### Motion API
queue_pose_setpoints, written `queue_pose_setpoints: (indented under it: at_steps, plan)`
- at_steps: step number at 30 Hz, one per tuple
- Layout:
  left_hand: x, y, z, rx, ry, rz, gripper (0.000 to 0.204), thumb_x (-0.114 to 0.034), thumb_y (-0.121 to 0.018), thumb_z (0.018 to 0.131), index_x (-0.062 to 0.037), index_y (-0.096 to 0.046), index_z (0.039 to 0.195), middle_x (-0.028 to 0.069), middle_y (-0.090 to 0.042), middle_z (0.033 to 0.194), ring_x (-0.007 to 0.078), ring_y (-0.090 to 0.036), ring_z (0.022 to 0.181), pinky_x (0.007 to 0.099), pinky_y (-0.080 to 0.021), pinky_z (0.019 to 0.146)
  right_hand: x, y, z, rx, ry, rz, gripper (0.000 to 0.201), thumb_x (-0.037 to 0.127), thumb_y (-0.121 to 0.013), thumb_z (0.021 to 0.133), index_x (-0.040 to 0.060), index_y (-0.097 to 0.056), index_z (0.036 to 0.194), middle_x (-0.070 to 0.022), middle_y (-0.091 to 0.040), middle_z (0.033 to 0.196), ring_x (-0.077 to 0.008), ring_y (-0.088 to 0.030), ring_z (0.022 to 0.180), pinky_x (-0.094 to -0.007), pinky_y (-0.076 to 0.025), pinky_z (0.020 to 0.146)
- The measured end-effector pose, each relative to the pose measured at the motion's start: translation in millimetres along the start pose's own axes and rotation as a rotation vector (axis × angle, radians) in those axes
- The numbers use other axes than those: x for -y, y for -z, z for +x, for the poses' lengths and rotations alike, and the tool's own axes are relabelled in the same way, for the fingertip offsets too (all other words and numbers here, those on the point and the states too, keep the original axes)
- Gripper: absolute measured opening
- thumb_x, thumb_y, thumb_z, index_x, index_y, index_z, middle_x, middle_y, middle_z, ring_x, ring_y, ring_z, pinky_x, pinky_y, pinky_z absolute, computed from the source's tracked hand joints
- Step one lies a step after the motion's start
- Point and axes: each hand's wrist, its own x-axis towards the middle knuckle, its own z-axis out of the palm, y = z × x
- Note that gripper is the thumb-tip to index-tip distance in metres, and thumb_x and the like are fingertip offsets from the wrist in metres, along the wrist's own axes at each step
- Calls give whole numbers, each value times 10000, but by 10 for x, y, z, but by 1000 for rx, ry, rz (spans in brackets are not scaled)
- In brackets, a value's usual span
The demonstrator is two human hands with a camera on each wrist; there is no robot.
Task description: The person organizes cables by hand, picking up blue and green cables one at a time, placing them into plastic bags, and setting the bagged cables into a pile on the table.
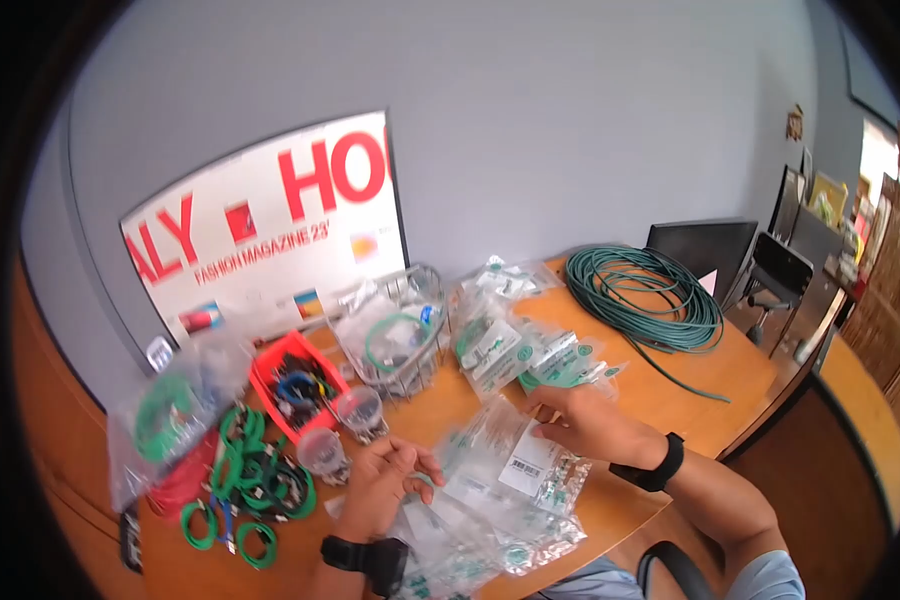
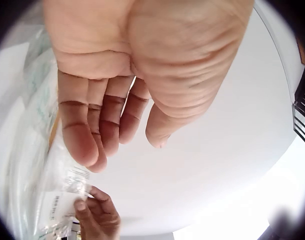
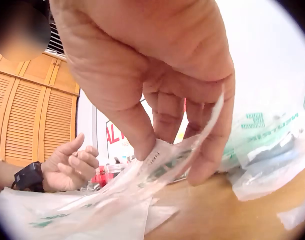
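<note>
As the right hand [image 1: 598, 428] pinches a clear bag [image 1: 526, 460] at lower centre, the left hand [image 1: 378, 488] holds nothing.
Its fingers [image 2: 75, 127] bend loosely.

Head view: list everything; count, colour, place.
wall: 1, grey, rear
poster: 1, white and red, against wall
table: 1, orange, centre
wire basket: 1, grey, by poster
tray: 1, red, left of wire basket
cups: 2, clear, by tray
large coil: 1, dark green, table's right
small coils: several, mostly green, left
large bag: 1, clear, left
rear bags: several, clear, middle
front bags: several, clear, near edge
panel: 1, black, behind large coil
background clutter: uncounted, mixed, right
left hand: 1, beside front bags
right hand: 1, pinching front bag
wristbands: 2, black, on wrists
</note>
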Motion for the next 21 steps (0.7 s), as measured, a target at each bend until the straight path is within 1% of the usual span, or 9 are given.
queue_pose_setpoints:
  at_steps: [4,6,7,12,15,17,18,20,21]
  plan:
    - [-155,-46,-1,-40,91,146,229,-226,-627,1000,2,-603,1000,125,-685,937,231,-697,832,295,-540,598,263,78,-18,-208,25,110,170,56,-746,859,19,-660,1000,-110,-714,807,-198,-708,740,-315,-536,683]
    - [-234,-108,-2,-40,103,315,233,-225,-655,976,0,-616,1025,109,-688,938,207,-693,870,287,-542,606,291,-5,46,-182,35,278,139,84,-751,878,16,-670,969,-73,-715,795,-118,-680,729,-276,-516,671]
    - [-271,-146,-6,-28,86,300,242,-190,-710,934,0,-634,1063,88,-699,976,183,-687,899,289,-553,660,332,-15,64,-200,37,285,139,84,-751,878,16,-670,969,-73,-715,795,-118,-680,729,-276,-516,671]
    - [-287,-218,-56,-122,-42,223,235,-119,-752,892,9,-655,1064,84,-708,1016,162,-678,885,304,-552,738,538,-160,143,-150,31,458,105,41,-727,897,10,-641,949,-54,-706,787,-76,-647,726,-268,-493,629]
    - [-291,-294,-101,-193,-55,161,210,-111,-760,887,13,-669,1030,85,-714,988,149,-673,854,303,-547,745,584,-245,141,-150,56,484,128,52,-731,895,14,-635,972,-65,-707,783,-94,-656,728,-269,-500,634]
    - [-300,-299,-172,-217,-52,133,198,-119,-758,892,16,-675,1012,83,-716,966,142,-670,837,295,-544,734,611,-292,125,-190,121,413,164,94,-745,893,28,-632,991,-90,-706,781,-161,-684,723,-296,-518,650]
    - [-290,-282,-219,-217,-38,188,208,-130,-765,890,18,-679,1008,80,-718,956,134,-669,825,287,-542,721,641,-292,107,-173,119,416,164,94,-745,893,28,-632,991,-90,-706,781,-161,-684,723,-296,-518,650]
    - [-236,-223,-284,-222,-14,233,218,-142,-771,889,20,-683,1005,77,-720,946,126,-667,814,279,-539,707,702,-262,71,-146,114,287,152,87,-735,868,8,-620,928,-162,-689,806,-319,-701,788,-378,-521,680]
    - [-198,-174,-298,-219,-1,222,243,-157,-777,887,20,-684,1025,74,-723,957,120,-667,817,274,-540,695,682,-285,70,-132,110,287,152,87,-735,868,8,-620,928,-162,-689,806,-319,-701,788,-378,-521,680]
